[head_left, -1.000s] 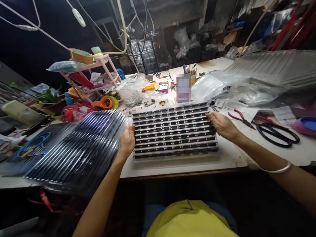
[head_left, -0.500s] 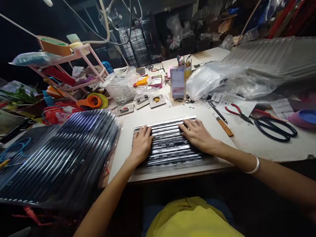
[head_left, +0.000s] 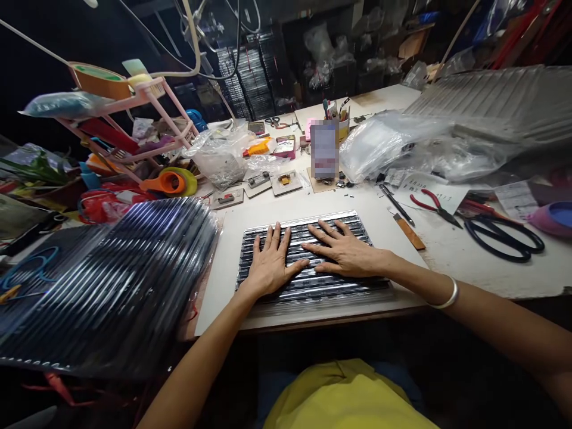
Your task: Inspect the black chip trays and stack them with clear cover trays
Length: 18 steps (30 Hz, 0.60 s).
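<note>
A ridged black plastic tray (head_left: pixel 308 290) with a clear, shiny cover lies flat on a white board (head_left: pixel 218 280) before me. My left hand (head_left: pixel 271 262) rests palm down on its left half, fingers spread and thumb pointing right. On the right half lies my right hand (head_left: pixel 346 253), also flat with the fingers apart, pointing left. A gap separates the two hands, and neither grips anything. What sits in the tray's rows is too small to make out.
At left stands a stack of ridged black trays (head_left: pixel 107 286), close to a pink rack (head_left: pixel 156 101). Red-handled pliers (head_left: pixel 435 207), black scissors (head_left: pixel 504 235) and a wooden-handled blade (head_left: pixel 409 231) lie at right. Behind them are clear plastic bags (head_left: pixel 393 143) and clear ridged trays (head_left: pixel 500 95).
Both hands have slid inward over the tray, the left one rightward and the right one leftward. Their fingers are now spread wider, with the thumbs showing.
</note>
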### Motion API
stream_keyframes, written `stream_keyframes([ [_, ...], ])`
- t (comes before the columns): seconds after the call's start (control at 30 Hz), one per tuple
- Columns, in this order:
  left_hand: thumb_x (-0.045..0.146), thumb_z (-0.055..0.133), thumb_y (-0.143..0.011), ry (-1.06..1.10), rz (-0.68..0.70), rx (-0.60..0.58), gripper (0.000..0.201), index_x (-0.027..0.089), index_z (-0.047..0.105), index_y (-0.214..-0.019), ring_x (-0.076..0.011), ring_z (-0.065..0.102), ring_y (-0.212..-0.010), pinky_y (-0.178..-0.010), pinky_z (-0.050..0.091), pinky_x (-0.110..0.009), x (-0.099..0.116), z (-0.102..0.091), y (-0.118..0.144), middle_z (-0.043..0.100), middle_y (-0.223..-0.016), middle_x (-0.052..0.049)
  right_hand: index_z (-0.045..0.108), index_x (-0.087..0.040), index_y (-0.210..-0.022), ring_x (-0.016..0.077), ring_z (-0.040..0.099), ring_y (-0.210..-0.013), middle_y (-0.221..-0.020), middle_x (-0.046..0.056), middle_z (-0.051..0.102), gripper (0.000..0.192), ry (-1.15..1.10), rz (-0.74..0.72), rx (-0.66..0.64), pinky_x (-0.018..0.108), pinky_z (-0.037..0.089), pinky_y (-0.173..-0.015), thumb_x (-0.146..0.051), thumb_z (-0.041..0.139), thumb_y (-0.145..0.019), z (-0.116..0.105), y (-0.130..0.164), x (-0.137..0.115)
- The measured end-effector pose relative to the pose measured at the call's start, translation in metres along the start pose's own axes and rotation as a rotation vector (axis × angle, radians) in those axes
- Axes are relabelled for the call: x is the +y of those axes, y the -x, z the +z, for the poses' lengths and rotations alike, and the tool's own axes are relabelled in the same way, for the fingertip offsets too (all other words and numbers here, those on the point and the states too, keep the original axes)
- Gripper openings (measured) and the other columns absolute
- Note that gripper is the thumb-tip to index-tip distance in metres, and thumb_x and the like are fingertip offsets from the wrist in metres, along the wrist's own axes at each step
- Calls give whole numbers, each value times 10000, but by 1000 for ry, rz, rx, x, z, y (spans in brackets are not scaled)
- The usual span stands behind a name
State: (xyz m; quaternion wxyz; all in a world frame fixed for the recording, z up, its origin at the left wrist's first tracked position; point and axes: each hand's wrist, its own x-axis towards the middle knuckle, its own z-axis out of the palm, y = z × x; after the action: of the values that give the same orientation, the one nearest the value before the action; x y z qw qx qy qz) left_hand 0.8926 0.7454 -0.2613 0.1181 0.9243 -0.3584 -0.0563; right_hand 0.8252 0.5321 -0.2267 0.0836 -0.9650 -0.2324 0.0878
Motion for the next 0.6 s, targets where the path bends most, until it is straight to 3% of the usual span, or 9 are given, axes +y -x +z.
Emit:
stream_keyframes([
  [0.1, 599, 260, -908, 102, 32, 44, 653, 216, 326, -1432, -268, 87, -1423, -1111, 67, -554, -5, 0, 2, 164, -1542, -105, 379, -217, -1411, 295, 132, -1409, -1506, 88, 277, 536, -13, -98, 63, 569, 111, -1089, -495, 327, -956, 2, 1, 0],
  [0.17, 500, 244, -951, 186, 46, 68, 515, 251, 488, -1329, -247, 159, -1413, -1112, 84, -556, -8, -1, 4, 275, -1513, -72, 405, -246, -1393, 277, 153, -1407, -1497, 47, 303, 481, -23, -138, 76, 558, 95, -1094, -456, 332, -966, 3, 3, 1],
  [0.23, 465, 276, -956, 204, 61, 75, 461, 263, 558, -1259, -244, 192, -1405, -1111, 91, -563, -9, -2, 8, 343, -1483, -51, 398, -267, -1394, 258, 155, -1408, -1492, 18, 314, 461, -28, -168, 68, 548, 71, -1102, -438, 322, -973, 3, 4, 2],
  [0.33, 493, 311, -940, 90, 102, 43, 514, 233, 444, -1363, -265, 139, -1415, -1113, 98, -560, -5, -2, 13, 286, -1507, -59, 317, -253, -1437, 249, 143, -1412, -1500, 27, 289, 524, -25, -143, 57, 543, 65, -1111, -484, 280, -969, 7, 3, 1],
  [0.43, 533, 261, -934, -22, 111, -3, 616, 206, 260, -1456, -277, 59, -1420, -1121, 98, -543, 1, -2, 17, 147, -1544, -77, 249, -180, -1467, 303, 90, -1414, -1529, 94, 178, 718, -4, 29, 87, 555, 91, -1109, -631, 265, -908, 11, -4, -2],
  [0.53, 566, 252, -922, -51, 105, -15, 649, 219, 217, -1469, -261, 51, -1420, -1129, 99, -519, -2, -3, 22, 114, -1549, -80, 260, -146, -1465, 351, 43, -1408, -1535, 145, 105, 852, 19, 179, 95, 551, 112, -1108, -725, 283, -841, 12, -8, -3],
  [0.6, 557, 278, -920, -28, 42, 7, 650, 206, 233, -1465, -251, 80, -1418, -1130, 114, -504, -14, -1, 29, 138, -1545, -96, 288, -193, -1459, 352, 58, -1407, -1536, 138, 126, 804, 27, 212, 106, 549, 133, -1104, -715, 294, -847, 11, -4, -1],
])
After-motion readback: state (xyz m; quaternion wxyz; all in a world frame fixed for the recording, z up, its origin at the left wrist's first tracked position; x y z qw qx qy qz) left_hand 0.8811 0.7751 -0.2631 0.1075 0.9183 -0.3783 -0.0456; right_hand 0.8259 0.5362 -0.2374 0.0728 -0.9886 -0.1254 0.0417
